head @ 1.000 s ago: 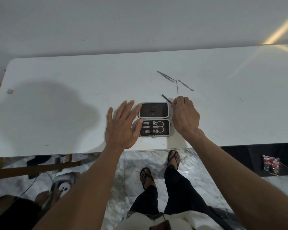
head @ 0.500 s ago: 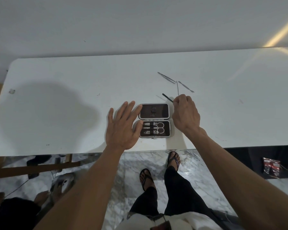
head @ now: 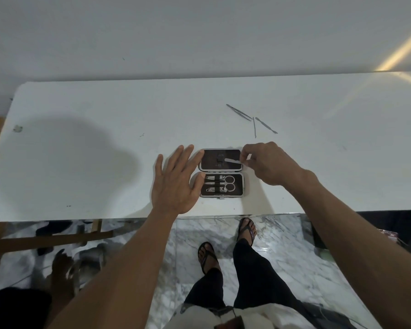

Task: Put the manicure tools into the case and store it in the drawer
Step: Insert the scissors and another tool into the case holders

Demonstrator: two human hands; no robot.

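the open case (head: 221, 173) lies near the table's (head: 81, 143) front edge, between the hands. the left hand (head: 176, 181) rests flat, fingers spread, holding nothing, touching the case's left side. the right hand (head: 268, 162) pinches a thin metal tool (head: 231, 160) over the case's far half; half a second ago that tool pointed away behind the case. three more tools (head: 254, 122) lie toward the back edge.

A white table (head: 86, 148) fills the middle of the view, with a pale wall (head: 176, 34) behind it at twelve o'clock. Below the table's near edge lies a marble floor (head: 292, 264), and at eight o'clock a wooden bar (head: 48, 241) crosses beneath the tabletop.
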